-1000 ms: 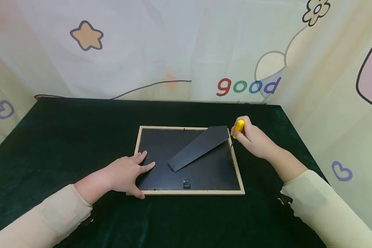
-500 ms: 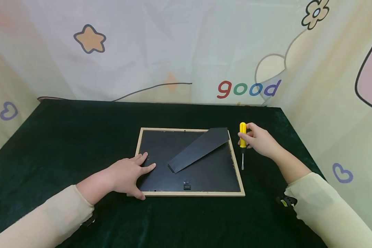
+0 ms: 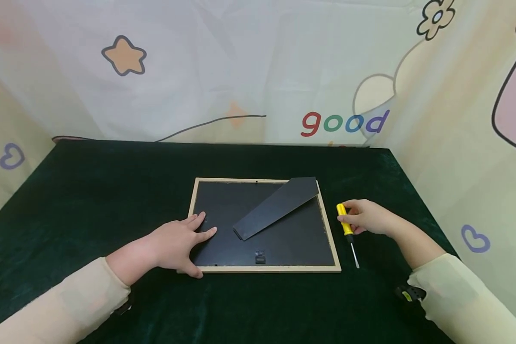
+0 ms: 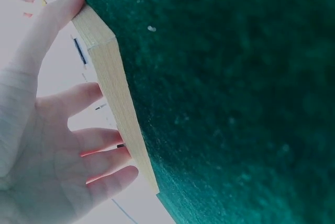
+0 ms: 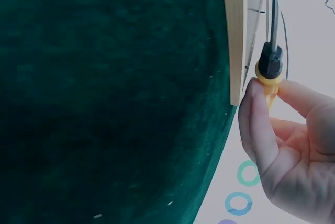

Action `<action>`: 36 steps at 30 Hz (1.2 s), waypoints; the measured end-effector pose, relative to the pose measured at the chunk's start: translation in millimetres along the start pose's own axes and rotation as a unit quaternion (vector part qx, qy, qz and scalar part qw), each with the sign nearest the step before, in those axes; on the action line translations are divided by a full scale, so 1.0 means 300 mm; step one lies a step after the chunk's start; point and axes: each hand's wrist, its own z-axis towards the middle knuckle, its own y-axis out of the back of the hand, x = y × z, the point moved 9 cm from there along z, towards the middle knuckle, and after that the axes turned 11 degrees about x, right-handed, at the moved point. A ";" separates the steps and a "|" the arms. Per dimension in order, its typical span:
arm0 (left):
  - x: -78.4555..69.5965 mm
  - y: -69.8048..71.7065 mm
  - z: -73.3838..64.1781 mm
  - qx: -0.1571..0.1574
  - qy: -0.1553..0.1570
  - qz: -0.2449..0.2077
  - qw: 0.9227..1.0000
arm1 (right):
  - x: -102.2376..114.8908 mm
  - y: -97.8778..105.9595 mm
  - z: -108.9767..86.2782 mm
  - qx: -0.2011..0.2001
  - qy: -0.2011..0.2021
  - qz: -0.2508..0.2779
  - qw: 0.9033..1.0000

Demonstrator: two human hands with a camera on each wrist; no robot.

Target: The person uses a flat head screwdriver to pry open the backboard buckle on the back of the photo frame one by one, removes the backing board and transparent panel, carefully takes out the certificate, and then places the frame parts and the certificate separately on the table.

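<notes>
A picture frame (image 3: 301, 239) lies face down on the table, its wooden edge pale and its back panel black. A dark stand leg (image 3: 279, 205) slants across the panel. My left hand (image 3: 178, 243) rests spread on the frame's lower left corner; in the left wrist view its thumb lies over the wooden edge (image 4: 118, 88). To the right of the frame, my right hand (image 3: 365, 217) pinches the yellow handle of a screwdriver (image 3: 345, 220) between thumb and fingers. Its metal shaft points down toward the near side. The right wrist view shows the screwdriver's black collar (image 5: 271, 60) above the fingertips.
Dark green velvet cloth (image 3: 112, 191) covers the table. Behind it hangs a pale printed curtain (image 3: 206, 71), which also runs along the right side. A small black hanger (image 3: 260, 258) sits near the panel's lower edge.
My right hand has drawn the screwdriver away from the frame's right edge and brought it nearer, its shaft swinging to point down and right. The left hand has stayed put.
</notes>
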 end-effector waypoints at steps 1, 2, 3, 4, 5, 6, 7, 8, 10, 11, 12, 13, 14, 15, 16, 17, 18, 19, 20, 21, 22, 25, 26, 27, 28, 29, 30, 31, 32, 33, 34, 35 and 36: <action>-0.001 0.000 0.002 0.000 -0.001 0.000 1.000 | -0.009 -0.009 -0.006 0.007 -0.004 0.003 1.000; 0.000 0.000 0.004 0.000 0.001 -0.001 1.000 | -0.017 -0.017 -0.012 0.013 -0.006 0.006 1.000; 0.001 -0.001 0.005 0.001 0.003 -0.001 1.000 | -0.025 -0.025 -0.017 0.018 -0.008 0.007 1.000; 0.001 -0.001 0.006 0.000 0.003 0.000 1.000 | -0.031 -0.033 -0.021 0.022 -0.009 0.005 1.000; 0.002 -0.002 0.006 0.000 0.004 0.001 1.000 | -0.038 -0.041 -0.025 0.025 -0.013 0.004 1.000; 0.002 -0.003 0.007 0.001 0.004 0.002 1.000 | -0.044 -0.048 -0.028 0.027 -0.017 0.003 0.999; 0.004 -0.004 0.006 0.002 0.005 0.001 1.000 | -0.049 -0.054 -0.029 0.028 -0.019 0.000 0.999; 0.004 -0.003 0.005 0.002 0.004 0.000 1.000 | -0.051 -0.058 -0.032 0.028 -0.021 -0.003 0.999; 0.004 -0.002 0.005 0.002 0.003 -0.001 1.000 | -0.056 -0.067 -0.037 0.026 -0.027 -0.010 0.999; 0.004 -0.001 0.005 0.002 0.003 -0.003 1.000 | -0.058 -0.070 -0.040 0.024 -0.031 -0.011 0.999; 0.004 -0.001 0.005 0.002 0.002 -0.004 1.000 | -0.060 -0.075 -0.043 0.025 -0.033 -0.012 0.999; 0.004 0.000 0.006 0.002 0.002 -0.006 1.000 | -0.061 -0.079 -0.046 0.025 -0.035 -0.013 0.999; 0.004 0.000 0.006 0.002 0.001 -0.006 1.000 | -0.060 -0.084 -0.050 0.026 -0.036 -0.013 0.999; 0.004 0.000 0.006 0.003 0.001 -0.006 1.000 | -0.059 -0.088 -0.054 0.027 -0.038 -0.016 0.999; 0.004 -0.001 0.007 0.004 0.001 -0.007 1.000 | -0.056 -0.093 -0.058 0.029 -0.038 -0.019 0.999; 0.005 -0.002 0.007 0.005 0.001 -0.007 1.000 | -0.054 -0.097 -0.062 0.030 -0.039 -0.023 0.999; 0.005 -0.003 0.007 0.006 0.001 -0.008 1.000 | -0.051 -0.102 -0.065 0.032 -0.039 -0.028 0.998; 0.005 -0.004 0.007 0.006 0.002 -0.008 1.000 | -0.047 -0.107 -0.068 0.033 -0.040 -0.033 0.998; 0.006 -0.004 0.007 0.006 0.002 -0.008 1.000 | -0.043 -0.110 -0.071 0.033 -0.040 -0.040 0.998; 0.006 -0.004 0.006 0.005 0.003 -0.008 1.000 | -0.040 -0.114 -0.073 0.033 -0.040 -0.047 0.998; 0.006 -0.003 0.005 0.004 0.003 -0.008 1.000 | -0.037 -0.117 -0.074 0.034 -0.040 -0.054 0.997; 0.005 0.001 0.001 0.002 0.005 -0.009 1.000 | -0.028 -0.122 -0.075 0.028 -0.047 -0.076 0.996; 0.005 0.001 0.000 0.001 0.006 -0.009 1.000 | -0.024 -0.123 -0.075 0.025 -0.049 -0.084 0.995; 0.005 0.001 0.000 0.000 0.006 -0.008 1.000 | -0.021 -0.123 -0.074 0.023 -0.051 -0.090 0.994; 0.005 0.001 -0.001 0.001 0.006 -0.009 1.000 | -0.019 -0.124 -0.074 0.021 -0.054 -0.095 0.994; 0.004 0.002 -0.001 0.000 0.006 -0.009 1.000 | -0.017 -0.123 -0.074 0.019 -0.056 -0.101 0.993; 0.004 0.002 -0.001 0.000 0.006 -0.010 1.000 | -0.015 -0.123 -0.073 0.017 -0.058 -0.105 0.993; 0.004 0.001 -0.001 0.000 0.006 -0.010 1.000 | -0.012 -0.122 -0.073 0.016 -0.058 -0.109 0.992; 0.003 0.001 -0.001 -0.001 0.005 -0.010 1.000 | -0.010 -0.120 -0.073 0.015 -0.060 -0.113 0.992; 0.003 0.001 -0.001 -0.001 0.005 -0.011 1.000 | -0.008 -0.117 -0.071 0.013 -0.061 -0.119 0.991; 0.003 0.002 -0.001 0.000 0.005 -0.013 1.000 | -0.004 -0.110 -0.069 0.009 -0.061 -0.127 0.990; 0.003 0.001 -0.001 0.000 0.005 -0.012 1.000 | 0.003 -0.101 -0.066 0.001 -0.060 -0.135 0.989; 0.004 0.001 -0.001 0.001 0.006 -0.013 1.000 | 0.012 -0.088 -0.061 -0.008 -0.056 -0.143 0.988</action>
